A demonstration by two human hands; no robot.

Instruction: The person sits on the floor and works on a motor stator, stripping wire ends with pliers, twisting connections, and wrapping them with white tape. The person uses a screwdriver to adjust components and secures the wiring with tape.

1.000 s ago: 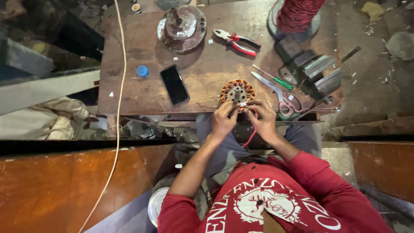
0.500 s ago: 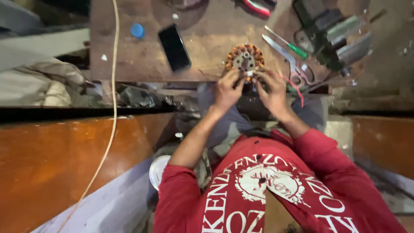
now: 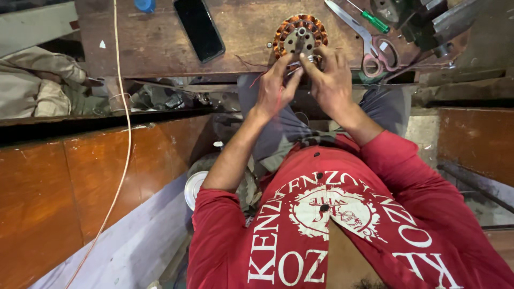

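Note:
A round motor stator [image 3: 296, 33] with copper wire coils and a grey metal hub lies at the near edge of a brown wooden workbench [image 3: 246, 53]. My left hand [image 3: 276, 83] and my right hand [image 3: 327, 80] meet at the stator's near rim. Their fingertips pinch thin wire at the coils. A thin red wire [image 3: 278, 101] hangs from the fingers toward my lap. I wear a red printed shirt with long sleeves.
On the bench lie a black phone [image 3: 199, 28], scissors [image 3: 369, 45], a green-handled screwdriver [image 3: 373, 20], a blue cap [image 3: 144, 5] and grey metal parts [image 3: 428, 21]. A pale cord [image 3: 124, 139] runs down the left, over orange-brown panels [image 3: 69, 198]. Crumpled cloth [image 3: 37, 85] lies far left.
The view has tilted down, so the bench and stator now sit at the top edge. Both hands stay at the stator's near rim, still working the wire.

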